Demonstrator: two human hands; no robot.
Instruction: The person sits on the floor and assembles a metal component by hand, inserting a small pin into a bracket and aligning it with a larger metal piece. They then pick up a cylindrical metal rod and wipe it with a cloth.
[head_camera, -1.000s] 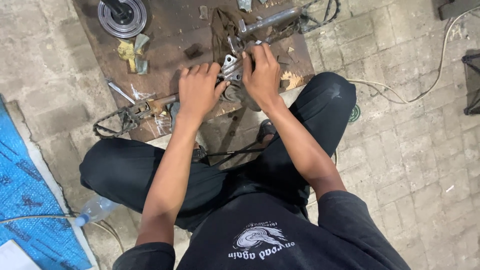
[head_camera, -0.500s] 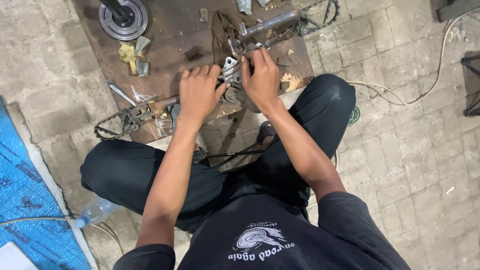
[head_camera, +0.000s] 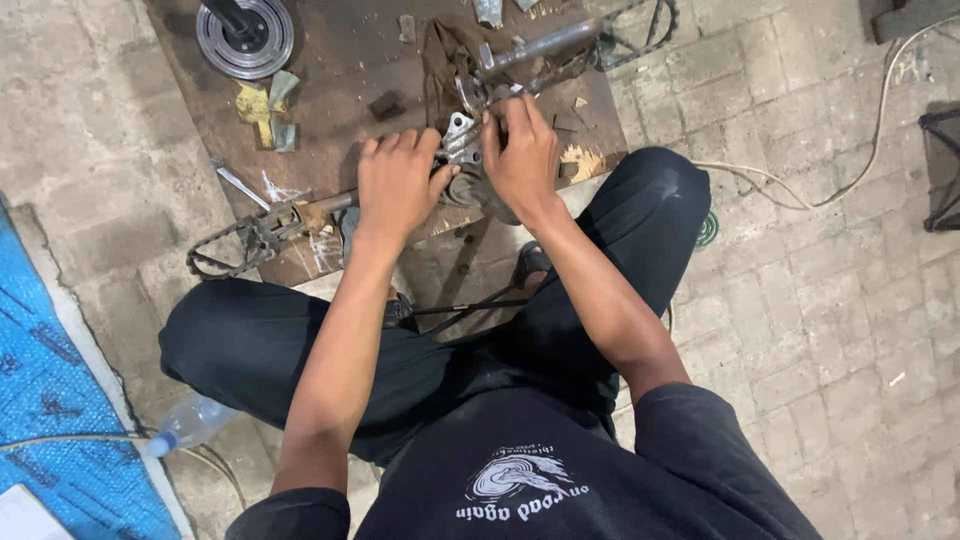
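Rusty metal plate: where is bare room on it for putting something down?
On the rusty plate, a bare patch lies between the round pulley and the brown rag. It is crowded around the left hand, right hand and silver bracket.

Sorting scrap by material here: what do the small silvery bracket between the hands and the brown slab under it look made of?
The small silvery bracket, held by the left hand and right hand, looks like bare metal: bright grey sheen, punched holes. The brown slab looks like rusted steel plate, matte and reddish-brown with scratches, though weathered board cannot be ruled out.

Scrap-crowded plate (head_camera: 330, 60) around bracket (head_camera: 462, 140)
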